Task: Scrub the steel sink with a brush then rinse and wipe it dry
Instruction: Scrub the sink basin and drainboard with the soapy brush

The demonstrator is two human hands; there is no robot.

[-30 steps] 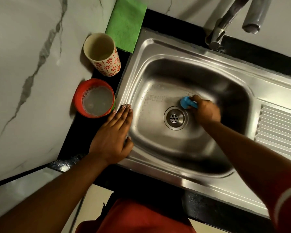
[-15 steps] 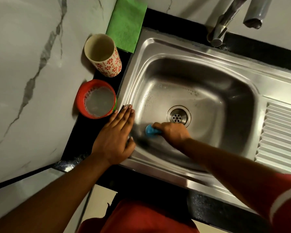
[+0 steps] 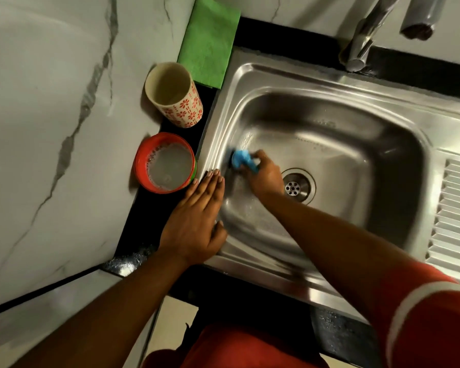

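At sink [image 3: 383, 86] left wall: right hand [image 3: 266, 176] grips brush [image 3: 243, 159]; left hand [image 3: 197, 221] flat, braced on rim. Advice: short overlapping strokes, firm pressure, cover corners.

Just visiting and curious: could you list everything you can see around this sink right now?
sink: one, steel, set in the dark counter, ribbed drainboard on its right
drain: one, metal, in the basin floor
brush: one, blue, against the basin's left wall
tap: one, metal, behind the sink
cloth: one, green, flat by the sink's far left corner
cup: one, cream with red flowers, left of the sink
bowl: one, red, holding soapy water, nearer than the cup
left hand: flat on the sink's left rim
right hand: fingers curled round the brush
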